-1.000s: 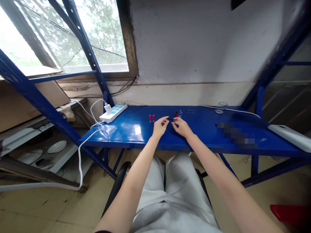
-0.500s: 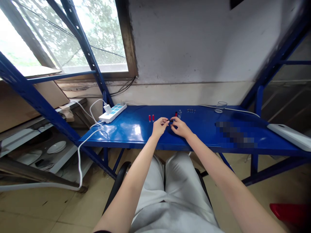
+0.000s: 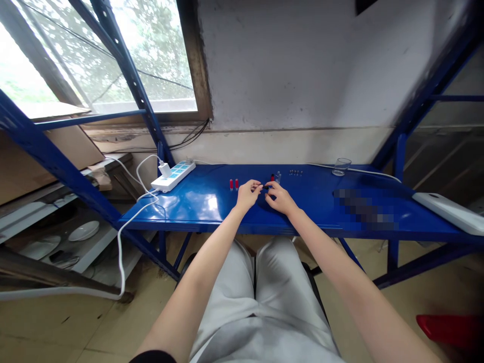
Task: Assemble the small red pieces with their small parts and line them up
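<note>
Over the middle of the blue table (image 3: 189, 204), my hands are close together, fingertips almost meeting. My left hand (image 3: 247, 196) is closed in a pinch; whatever sits in its fingertips is too small to make out. A small black cylindrical piece (image 3: 265, 187) shows between the hands, pinched by my right hand (image 3: 280, 198). Just behind my right fingers stand a red piece with a dark top (image 3: 272, 178) and small clear tubes (image 3: 279, 177). Left of my left hand, two red tubes (image 3: 231, 185) stand upright. Several tiny silvery pieces (image 3: 295, 173) lie in a row farther back.
A white power strip (image 3: 174, 176) with a plugged-in charger lies at the table's left end, its cable hanging over the edge. A clear glass (image 3: 341, 167) stands at the back right. A blurred dark object (image 3: 363, 209) and a white device (image 3: 449, 212) lie farther right.
The whole view has shifted slightly left. Both hands keep nearly the same pose around the small black piece, and the things on the table have not moved.
</note>
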A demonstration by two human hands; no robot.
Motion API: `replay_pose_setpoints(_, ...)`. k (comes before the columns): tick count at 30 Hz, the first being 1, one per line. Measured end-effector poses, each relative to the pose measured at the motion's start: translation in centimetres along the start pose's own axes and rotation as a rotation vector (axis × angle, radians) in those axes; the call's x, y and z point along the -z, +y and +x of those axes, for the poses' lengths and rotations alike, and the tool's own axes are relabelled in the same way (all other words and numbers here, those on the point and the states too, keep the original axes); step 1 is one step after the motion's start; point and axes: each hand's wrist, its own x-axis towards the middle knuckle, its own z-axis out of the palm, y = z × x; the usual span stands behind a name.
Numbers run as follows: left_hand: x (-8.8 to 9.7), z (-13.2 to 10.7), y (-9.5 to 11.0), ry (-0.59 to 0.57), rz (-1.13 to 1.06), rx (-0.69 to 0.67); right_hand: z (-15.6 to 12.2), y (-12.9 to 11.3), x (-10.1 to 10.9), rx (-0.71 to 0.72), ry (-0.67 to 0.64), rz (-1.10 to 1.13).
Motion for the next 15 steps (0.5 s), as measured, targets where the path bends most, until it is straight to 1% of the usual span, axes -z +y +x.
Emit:
replay_pose_setpoints(2,0.9,1.3,0.6,-0.01,0.144,-0.063,0.0,0.1,0.0,-0.057,0.015,0.057)
replay_pose_setpoints(4,2.0,3.0,1.8,-0.044,0.314,-0.129,0.0,0.2,0.1,-0.126,0.039,0.112)
replay_pose_setpoints(7,3.8,5.6,4.2,-0.113,0.68,-0.185,0.0,0.3,0.2,-0.201,0.035,0.169)
replay_pose_setpoints(9,4.5,6.9,5.6,-0.187,0.862,-0.204,0.0,0.3,0.2,-0.205,0.001,0.173)
replay_pose_setpoints(10,4.8,7.4,6.0,-0.244,0.933,-0.199,0.0,0.3,0.2,-0.198,-0.015,0.166)
replay_pose_setpoints(13,5.1,8.1,6.2,-0.389,1.049,-0.17,0.0,0.3,0.2,-0.186,-0.044,0.137)
replay_pose_setpoints(15,5.2,8.1,5.6,-0.433,1.073,-0.188,0.1,0.4,0.2,-0.187,-0.051,0.126)
